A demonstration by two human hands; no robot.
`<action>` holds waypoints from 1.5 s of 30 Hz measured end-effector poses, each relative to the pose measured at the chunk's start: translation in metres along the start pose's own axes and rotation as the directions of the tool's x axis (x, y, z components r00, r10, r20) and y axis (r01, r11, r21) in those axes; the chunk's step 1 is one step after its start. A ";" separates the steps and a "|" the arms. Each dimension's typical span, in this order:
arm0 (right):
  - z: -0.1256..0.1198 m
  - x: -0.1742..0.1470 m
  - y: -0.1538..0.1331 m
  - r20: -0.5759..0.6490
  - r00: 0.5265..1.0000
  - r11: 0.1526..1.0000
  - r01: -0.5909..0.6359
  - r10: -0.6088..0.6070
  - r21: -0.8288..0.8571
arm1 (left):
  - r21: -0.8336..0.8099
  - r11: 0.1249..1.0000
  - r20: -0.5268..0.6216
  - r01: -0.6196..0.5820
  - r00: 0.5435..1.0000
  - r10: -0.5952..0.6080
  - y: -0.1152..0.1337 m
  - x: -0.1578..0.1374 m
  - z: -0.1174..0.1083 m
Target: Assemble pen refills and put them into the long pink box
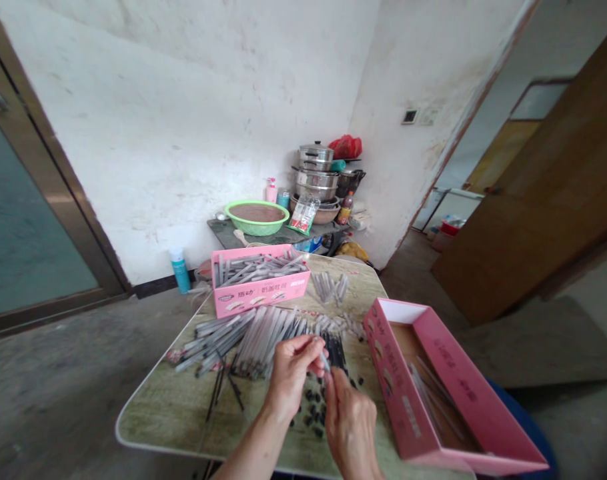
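Over the front middle of the table, my left hand [289,368] pinches a translucent pen barrel [325,362]. My right hand [351,412] is closed around its lower end, so most of it is hidden by fingers. Below and between the hands lie several small black plugs [313,407]. Just behind them is a bundle of thin black refills [335,349]. A row of translucent pen barrels [266,340] lies to the left of my left hand, with more pens [218,339] piled beside it. A few loose black refills [228,383] lie nearer the front left.
A pink box [261,297] full of pens stands at the table's back left. At the right edge, another pink box [401,393] holds a few clear tubes. Clear pen caps [328,287] lie at the back. Behind, a low stand bears a green basin [257,227] and stacked pots [317,180].
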State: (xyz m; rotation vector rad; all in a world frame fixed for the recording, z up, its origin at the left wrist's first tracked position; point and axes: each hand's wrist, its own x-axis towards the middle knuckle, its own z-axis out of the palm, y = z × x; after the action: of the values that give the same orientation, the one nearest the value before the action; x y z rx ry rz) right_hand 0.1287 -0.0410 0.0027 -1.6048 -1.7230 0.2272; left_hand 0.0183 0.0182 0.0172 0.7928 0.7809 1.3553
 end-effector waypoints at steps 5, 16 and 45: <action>0.007 -0.021 0.006 -0.103 0.994 0.979 0.023 -0.044 -0.201 | 0.020 0.975 -0.223 -0.223 0.949 0.222 0.020 0.030 -0.009; -0.117 0.032 0.067 -0.225 0.901 0.744 -0.433 0.371 -0.509 | 0.815 0.577 0.025 -0.055 0.998 0.059 -0.037 0.109 0.006; 0.054 0.051 0.020 0.203 0.938 0.849 -0.144 0.281 -0.509 | 0.536 0.765 0.074 -0.358 0.922 0.380 -0.046 0.002 -0.051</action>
State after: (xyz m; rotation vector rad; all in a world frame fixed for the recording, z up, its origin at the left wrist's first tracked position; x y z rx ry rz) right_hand 0.1147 0.0291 -0.0265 -2.2337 -1.9079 0.1271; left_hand -0.0007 0.0196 -0.0488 1.4348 1.1049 1.5170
